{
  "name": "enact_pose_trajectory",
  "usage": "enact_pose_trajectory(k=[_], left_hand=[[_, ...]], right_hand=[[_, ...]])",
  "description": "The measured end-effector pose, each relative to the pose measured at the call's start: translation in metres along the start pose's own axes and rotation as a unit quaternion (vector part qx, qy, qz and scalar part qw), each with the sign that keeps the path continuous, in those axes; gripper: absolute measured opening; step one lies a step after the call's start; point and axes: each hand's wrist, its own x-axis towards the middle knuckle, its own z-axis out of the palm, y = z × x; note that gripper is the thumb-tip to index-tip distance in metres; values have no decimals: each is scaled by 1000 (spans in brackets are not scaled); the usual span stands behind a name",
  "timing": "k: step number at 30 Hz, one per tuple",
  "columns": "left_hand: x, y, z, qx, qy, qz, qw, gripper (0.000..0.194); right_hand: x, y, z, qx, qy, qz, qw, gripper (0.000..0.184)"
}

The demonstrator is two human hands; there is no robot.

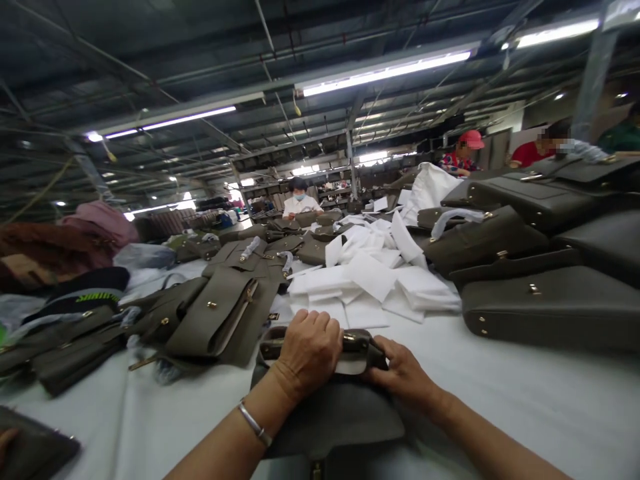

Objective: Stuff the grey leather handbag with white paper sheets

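Observation:
A dark olive-grey handbag point(333, 417) lies on the white table point(525, 387) right in front of me. My left hand point(310, 350) curls over the bag's open top edge, fingers closed on it; a silver bracelet circles that wrist. My right hand point(403, 377) grips the same top edge from the right side. White material, maybe paper, point(353, 365) shows inside the mouth of the bag between my hands.
Several more olive-grey handbags lie to the left point(220, 313) and stacked at the right point(545, 307). A heap of white sheets point(370, 273) sits behind my hands. Other people work at the far end point(300, 200) and far right point(463, 153).

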Motion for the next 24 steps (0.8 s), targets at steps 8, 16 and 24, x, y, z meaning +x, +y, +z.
enact_pose_trajectory(k=[8,16,24], left_hand=[[-14,-9,-23,-67,-143,-182,971,25],[-46,-70,-30,-97,-198,-303,927,26],[-65,-61,-41,-46,-86,-301,949,21]], right_hand=[[-8,-4,0,13,-11,-20,1000,24],[-6,-8,-7,28,-31,-34,999,21],[-10,-17,-12,92,-88,-36,991,22]])
